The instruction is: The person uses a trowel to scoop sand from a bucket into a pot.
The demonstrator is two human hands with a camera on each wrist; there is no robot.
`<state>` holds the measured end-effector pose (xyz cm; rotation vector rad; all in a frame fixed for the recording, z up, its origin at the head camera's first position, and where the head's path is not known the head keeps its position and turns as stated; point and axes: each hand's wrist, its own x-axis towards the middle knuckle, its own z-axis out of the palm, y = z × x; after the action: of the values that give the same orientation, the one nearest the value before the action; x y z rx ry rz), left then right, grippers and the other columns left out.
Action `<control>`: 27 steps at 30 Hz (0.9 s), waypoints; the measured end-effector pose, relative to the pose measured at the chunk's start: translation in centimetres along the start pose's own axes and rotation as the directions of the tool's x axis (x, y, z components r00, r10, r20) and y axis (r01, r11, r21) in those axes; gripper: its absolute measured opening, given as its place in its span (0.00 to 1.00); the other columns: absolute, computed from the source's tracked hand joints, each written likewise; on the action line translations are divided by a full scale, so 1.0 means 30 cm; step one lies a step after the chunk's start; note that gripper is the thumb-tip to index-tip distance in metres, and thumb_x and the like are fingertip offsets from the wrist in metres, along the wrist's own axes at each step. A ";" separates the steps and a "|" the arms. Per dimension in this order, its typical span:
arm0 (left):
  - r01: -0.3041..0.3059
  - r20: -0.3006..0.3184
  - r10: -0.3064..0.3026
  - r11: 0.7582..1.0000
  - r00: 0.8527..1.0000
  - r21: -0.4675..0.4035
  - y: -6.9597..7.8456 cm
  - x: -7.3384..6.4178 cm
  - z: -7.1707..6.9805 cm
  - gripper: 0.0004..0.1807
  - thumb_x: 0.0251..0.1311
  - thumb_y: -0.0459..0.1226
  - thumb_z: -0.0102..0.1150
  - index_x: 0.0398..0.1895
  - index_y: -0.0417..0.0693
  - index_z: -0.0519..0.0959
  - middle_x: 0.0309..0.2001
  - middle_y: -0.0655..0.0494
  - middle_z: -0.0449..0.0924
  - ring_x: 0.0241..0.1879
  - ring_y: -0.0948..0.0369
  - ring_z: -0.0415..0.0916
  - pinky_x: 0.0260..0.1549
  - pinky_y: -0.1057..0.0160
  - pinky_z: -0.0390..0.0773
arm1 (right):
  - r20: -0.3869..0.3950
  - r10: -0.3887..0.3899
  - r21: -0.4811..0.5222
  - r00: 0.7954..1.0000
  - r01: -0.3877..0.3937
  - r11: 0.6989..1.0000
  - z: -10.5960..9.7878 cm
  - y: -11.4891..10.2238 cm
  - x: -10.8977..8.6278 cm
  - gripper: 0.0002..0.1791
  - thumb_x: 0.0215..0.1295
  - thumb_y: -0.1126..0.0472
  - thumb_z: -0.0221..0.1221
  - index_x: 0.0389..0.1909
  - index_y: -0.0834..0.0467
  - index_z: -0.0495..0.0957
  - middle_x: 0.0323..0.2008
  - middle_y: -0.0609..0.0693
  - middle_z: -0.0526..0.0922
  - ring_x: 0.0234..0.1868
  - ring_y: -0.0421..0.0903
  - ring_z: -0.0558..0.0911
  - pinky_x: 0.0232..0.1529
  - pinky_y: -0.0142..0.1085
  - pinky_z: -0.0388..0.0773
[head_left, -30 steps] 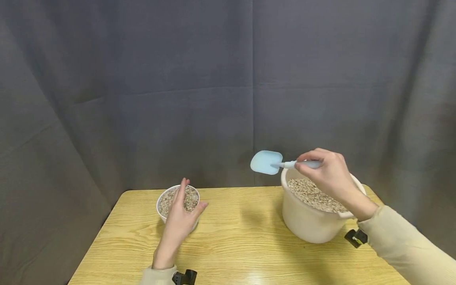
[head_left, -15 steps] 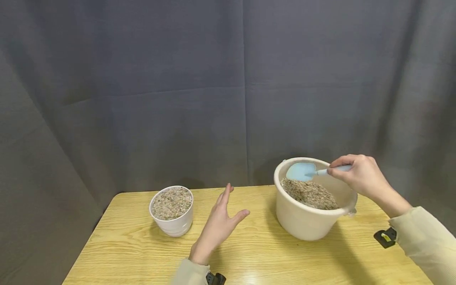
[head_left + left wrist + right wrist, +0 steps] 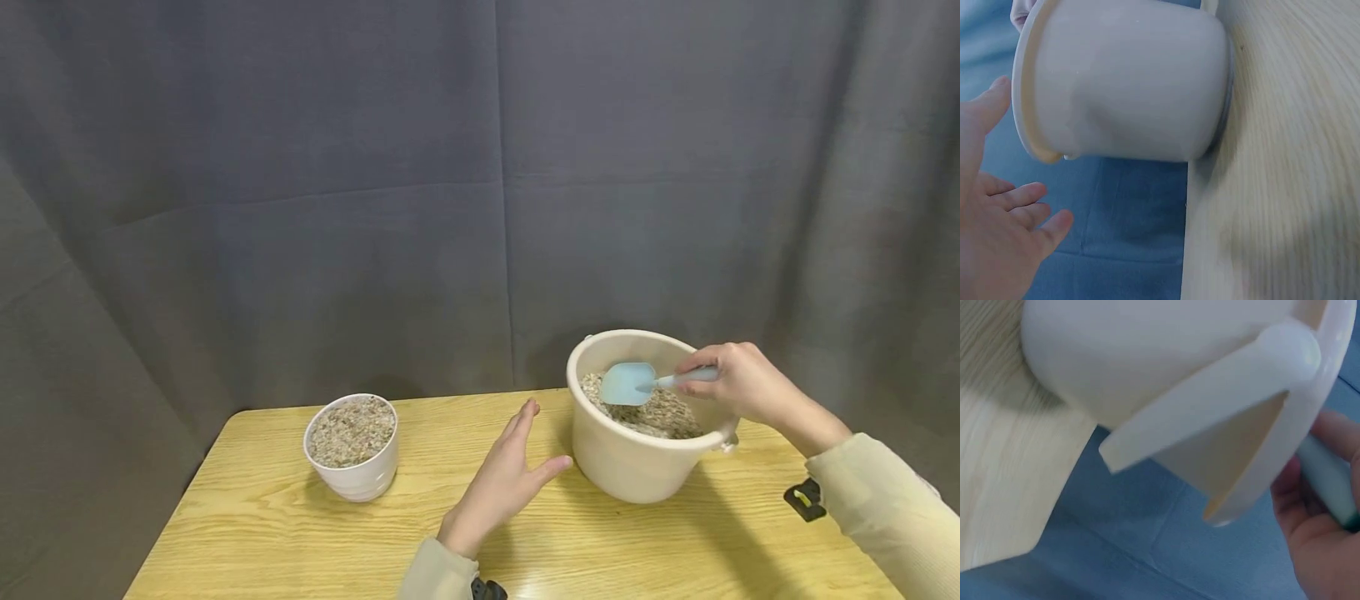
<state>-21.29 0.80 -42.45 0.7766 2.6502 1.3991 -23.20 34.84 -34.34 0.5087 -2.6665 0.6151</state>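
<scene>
My right hand [image 3: 738, 383] grips the handle of a pale blue hand shovel [image 3: 628, 384] over the cream bucket [image 3: 637, 471]. The shovel's blade is inside the rim, low over the coarse, tan granular material [image 3: 660, 414]. In the right wrist view, the fingers wrap the shovel handle [image 3: 1329, 478] just past the bucket's rim. My left hand [image 3: 502, 483] is held up, fingers extended and thumb spread, beside the bucket's left side. It holds nothing; the left wrist view shows its fingers [image 3: 1019, 215] near the bucket's rim.
A white pot [image 3: 367, 479], filled near its rim with similar grains, stands on the left of the wooden table [image 3: 300, 542]. Dark grey cloth [image 3: 375, 208] hangs behind the table's back edge. The bucket's carrying handle [image 3: 1210, 394] hangs down its side.
My left hand has moved right, from over the white pot to beside the bucket. The right hand has brought the shovel from above the bucket's left edge down into it.
</scene>
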 end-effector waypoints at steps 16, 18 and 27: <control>-0.079 -0.010 0.079 0.997 0.997 0.004 0.058 0.128 0.058 0.54 0.60 0.61 0.59 0.79 0.49 0.44 0.76 0.53 0.48 0.73 0.58 0.49 0.68 0.53 0.57 | 0.010 -0.053 -0.028 0.999 0.053 0.998 -0.003 0.015 -0.026 0.07 0.48 0.67 0.74 0.26 0.55 0.86 0.27 0.42 0.83 0.26 0.37 0.76 0.25 0.33 0.75; -0.089 -0.020 0.089 0.996 0.996 0.003 0.062 0.137 0.064 0.54 0.59 0.61 0.60 0.79 0.48 0.44 0.76 0.52 0.49 0.73 0.57 0.50 0.68 0.53 0.58 | 0.010 -0.050 -0.021 0.999 0.050 0.999 0.008 0.020 -0.028 0.06 0.49 0.66 0.73 0.27 0.54 0.86 0.26 0.41 0.82 0.25 0.37 0.76 0.24 0.33 0.74; -0.064 -0.049 0.062 0.997 0.997 -0.036 0.071 0.169 0.095 0.59 0.52 0.61 0.65 0.79 0.48 0.44 0.76 0.51 0.50 0.72 0.55 0.52 0.67 0.50 0.59 | -0.057 -0.095 -0.056 0.994 0.092 0.994 0.011 0.048 -0.044 0.09 0.46 0.69 0.72 0.24 0.51 0.85 0.24 0.37 0.80 0.23 0.34 0.73 0.23 0.31 0.73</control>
<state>-24.09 6.26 -41.50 0.8408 2.6487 1.4959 -22.73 36.24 -35.65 0.5870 -2.5786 0.5223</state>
